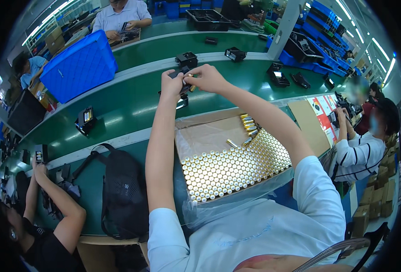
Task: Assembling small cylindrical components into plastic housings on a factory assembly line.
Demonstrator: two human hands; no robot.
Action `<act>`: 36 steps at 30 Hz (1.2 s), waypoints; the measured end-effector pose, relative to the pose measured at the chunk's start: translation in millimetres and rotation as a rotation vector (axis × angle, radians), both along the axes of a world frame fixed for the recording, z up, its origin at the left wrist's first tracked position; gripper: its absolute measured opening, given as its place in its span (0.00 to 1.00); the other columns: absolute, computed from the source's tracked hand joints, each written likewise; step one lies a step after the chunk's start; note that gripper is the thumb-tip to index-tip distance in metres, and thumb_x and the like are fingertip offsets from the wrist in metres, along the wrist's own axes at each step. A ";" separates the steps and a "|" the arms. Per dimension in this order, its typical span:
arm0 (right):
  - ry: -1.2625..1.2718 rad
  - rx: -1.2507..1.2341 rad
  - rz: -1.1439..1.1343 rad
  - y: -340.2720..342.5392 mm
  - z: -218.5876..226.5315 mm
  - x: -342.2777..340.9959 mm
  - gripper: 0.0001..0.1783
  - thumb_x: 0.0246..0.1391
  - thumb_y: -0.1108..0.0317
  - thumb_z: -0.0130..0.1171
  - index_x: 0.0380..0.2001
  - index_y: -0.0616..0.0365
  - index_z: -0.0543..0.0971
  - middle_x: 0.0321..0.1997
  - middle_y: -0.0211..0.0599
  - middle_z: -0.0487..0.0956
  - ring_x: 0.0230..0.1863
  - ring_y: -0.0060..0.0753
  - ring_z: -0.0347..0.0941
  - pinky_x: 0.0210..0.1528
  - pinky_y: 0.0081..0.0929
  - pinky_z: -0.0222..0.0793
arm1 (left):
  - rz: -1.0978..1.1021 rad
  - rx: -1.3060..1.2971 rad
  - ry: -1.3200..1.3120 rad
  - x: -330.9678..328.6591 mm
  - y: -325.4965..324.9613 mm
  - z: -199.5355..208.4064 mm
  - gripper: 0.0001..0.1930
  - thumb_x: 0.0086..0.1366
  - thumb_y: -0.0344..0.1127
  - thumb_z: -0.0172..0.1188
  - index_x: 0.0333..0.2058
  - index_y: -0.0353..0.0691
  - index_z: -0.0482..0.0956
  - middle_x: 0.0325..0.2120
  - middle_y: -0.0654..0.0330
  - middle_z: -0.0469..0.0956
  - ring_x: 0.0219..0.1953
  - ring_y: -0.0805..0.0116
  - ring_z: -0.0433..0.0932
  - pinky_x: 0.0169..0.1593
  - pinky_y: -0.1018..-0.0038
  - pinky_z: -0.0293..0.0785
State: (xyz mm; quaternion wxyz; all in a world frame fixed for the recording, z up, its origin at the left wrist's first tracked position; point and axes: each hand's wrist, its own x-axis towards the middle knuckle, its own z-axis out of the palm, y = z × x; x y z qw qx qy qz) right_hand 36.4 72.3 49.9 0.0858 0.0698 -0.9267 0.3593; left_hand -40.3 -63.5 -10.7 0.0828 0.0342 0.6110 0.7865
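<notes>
Over the green conveyor belt (132, 109), my left hand (170, 84) is closed round a small black device (180, 72), mostly hidden by the fingers. My right hand (206, 78) meets it there, fingers pinched on a gold-and-silver battery (192, 87) at the device's side. Whether a second battery is in those fingers I cannot tell. Below my forearms stands an open cardboard box (196, 120) lined with clear plastic. Upright batteries (223, 174) fill its near part in tight rows; several lie loose on the cardboard behind them.
Black devices sit along the belt, one (86, 119) with batteries showing. A black backpack (124, 190) lies left of the box, a cardboard sheet (307, 124) right. A blue crate (79, 68) leans at the far left. Co-workers' hands (39, 167) work at left, right and across.
</notes>
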 end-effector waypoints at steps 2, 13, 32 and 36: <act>0.129 0.072 -0.010 0.6 -5.0 3.5 0.15 0.51 0.58 0.64 0.37 0.56 0.86 0.19 0.32 0.79 0.15 0.24 0.69 0.23 0.20 0.66 | 0.078 0.086 -0.048 5.8 2.5 5.2 0.20 0.66 0.30 0.56 0.55 0.34 0.65 0.43 0.42 0.72 0.41 0.51 0.77 0.37 0.58 0.83; 0.199 0.268 0.113 3.6 -10.0 -14.9 0.22 0.54 0.55 0.62 0.48 0.55 0.82 0.25 0.36 0.82 0.25 0.35 0.78 0.29 0.26 0.70 | -0.024 0.326 -0.287 -14.6 -13.8 -8.2 0.31 0.59 0.22 0.57 0.60 0.41 0.56 0.52 0.36 0.63 0.50 0.42 0.72 0.46 0.47 0.79; -0.406 -0.078 -0.086 3.2 4.0 -61.9 0.29 0.57 0.46 0.54 0.16 0.62 0.76 0.13 0.37 0.70 0.12 0.33 0.60 0.17 0.28 0.59 | -0.179 0.091 -0.066 0.6 -19.6 9.0 0.37 0.52 0.15 0.61 0.59 0.42 0.56 0.46 0.41 0.69 0.39 0.50 0.79 0.38 0.61 0.80; -0.386 -0.045 -0.072 2.1 -9.1 -55.4 0.29 0.60 0.49 0.53 0.12 0.58 0.72 0.12 0.34 0.66 0.11 0.29 0.56 0.14 0.25 0.55 | -0.164 0.065 -0.058 5.9 -15.6 11.4 0.35 0.53 0.15 0.59 0.59 0.41 0.57 0.45 0.42 0.71 0.37 0.53 0.80 0.35 0.64 0.81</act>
